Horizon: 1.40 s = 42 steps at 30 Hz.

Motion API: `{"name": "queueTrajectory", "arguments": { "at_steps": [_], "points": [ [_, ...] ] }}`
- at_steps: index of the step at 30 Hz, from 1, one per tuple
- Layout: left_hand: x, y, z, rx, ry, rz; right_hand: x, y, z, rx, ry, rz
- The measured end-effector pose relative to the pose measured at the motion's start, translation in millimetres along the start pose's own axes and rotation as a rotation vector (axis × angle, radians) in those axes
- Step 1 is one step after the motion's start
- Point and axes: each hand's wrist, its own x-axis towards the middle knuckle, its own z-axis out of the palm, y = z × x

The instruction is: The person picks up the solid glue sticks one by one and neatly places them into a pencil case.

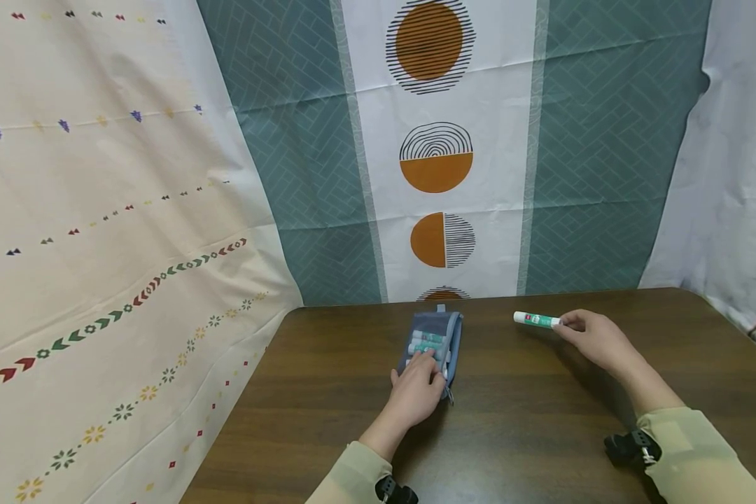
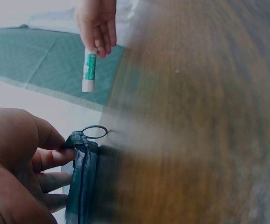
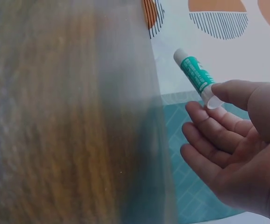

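A blue-grey pencil case (image 1: pixel 430 329) with a see-through front lies on the table, several glue sticks (image 1: pixel 425 343) showing inside. My left hand (image 1: pixel 416 388) is at its near end; in the left wrist view the thumb and forefinger (image 2: pixel 53 156) pinch the case's edge beside the zipper. Off to the right, my right hand (image 1: pixel 595 339) holds a white glue stick (image 1: pixel 538 320) with a green label by one end, between thumb and fingers. The right wrist view shows that glue stick (image 3: pixel 195 74) tilted, its other end pointing away from the palm.
The brown wooden table (image 1: pixel 510 434) reaches back to a hanging green and white cloth (image 1: pixel 441 231). A cream patterned cloth (image 1: pixel 132 280) hangs along the left side, and a white cloth (image 1: pixel 724 175) on the right. A ring (image 2: pixel 95 131) sticks out from the case's end.
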Motion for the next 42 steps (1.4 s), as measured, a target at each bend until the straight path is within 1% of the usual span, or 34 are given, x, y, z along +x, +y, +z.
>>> {"name": "queueTrajectory", "arguments": {
  "at_steps": [4,10,18,26,34,38,42],
  "points": [
    [0.3,-0.4,0.2,-0.007,-0.004,-0.002,-1,-2,0,0.012,0.0,0.001],
    [1.9,-0.6,0.5,-0.007,-0.007,-0.007,0,-6,1,0.024,0.003,-0.021],
    [2.3,-0.9,0.4,-0.002,-0.008,-0.01,-1,-13,5,0.037,-0.015,-0.021],
    [2.1,-2.2,1.5,0.0,-0.001,-0.005,1,-19,14,0.03,-0.011,-0.047],
    [1.8,-1.6,-0.9,0.001,0.004,0.0,3,-28,22,0.065,-0.047,-0.052],
    [1.8,-2.1,0.1,0.006,0.0,-0.008,3,-31,28,0.074,-0.062,-0.059],
    [1.8,-2.4,0.3,-0.004,-0.001,-0.008,4,-39,36,0.089,-0.074,-0.075]
  ]
}}
